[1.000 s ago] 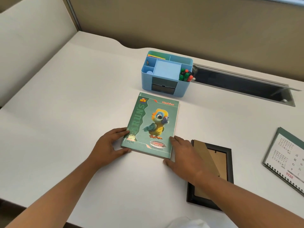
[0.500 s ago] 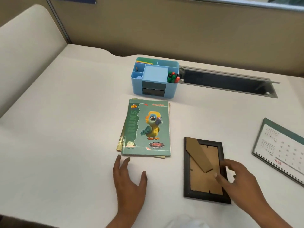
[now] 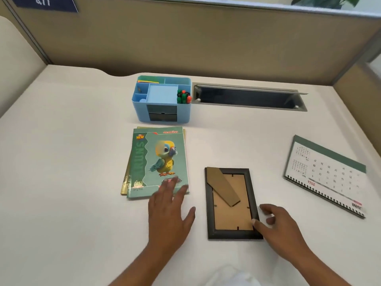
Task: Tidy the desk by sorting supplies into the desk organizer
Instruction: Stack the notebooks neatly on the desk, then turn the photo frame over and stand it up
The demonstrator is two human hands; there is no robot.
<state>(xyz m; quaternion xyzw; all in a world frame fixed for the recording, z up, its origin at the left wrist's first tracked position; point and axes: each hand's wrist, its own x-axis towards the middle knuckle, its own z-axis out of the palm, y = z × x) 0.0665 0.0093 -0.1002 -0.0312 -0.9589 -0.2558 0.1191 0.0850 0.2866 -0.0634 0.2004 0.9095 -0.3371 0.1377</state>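
A blue desk organizer (image 3: 142, 112) stands at the back middle of the desk, with green and red markers (image 3: 183, 97) in its right compartment. In front of it lies a stack of green notebooks (image 3: 158, 159) with a parrot on the top cover. A black picture frame (image 3: 231, 203) lies face down to their right. My left hand (image 3: 171, 211) is flat and open, fingertips over the notebooks' near right corner. My right hand (image 3: 278, 226) touches the frame's lower right edge with thumb and fingers, not closed around it.
A spiral desk calendar (image 3: 325, 174) lies flat at the right. A grey cable slot (image 3: 247, 98) is recessed in the desk behind the frame. Beige partition walls (image 3: 206, 42) close the back and sides. Something white (image 3: 233, 275) shows at the bottom edge.
Both hands let go of the notebooks. The left hand drew back, then reached forward again over the notebooks' near corner. The right hand moved right to the frame's lower right edge.
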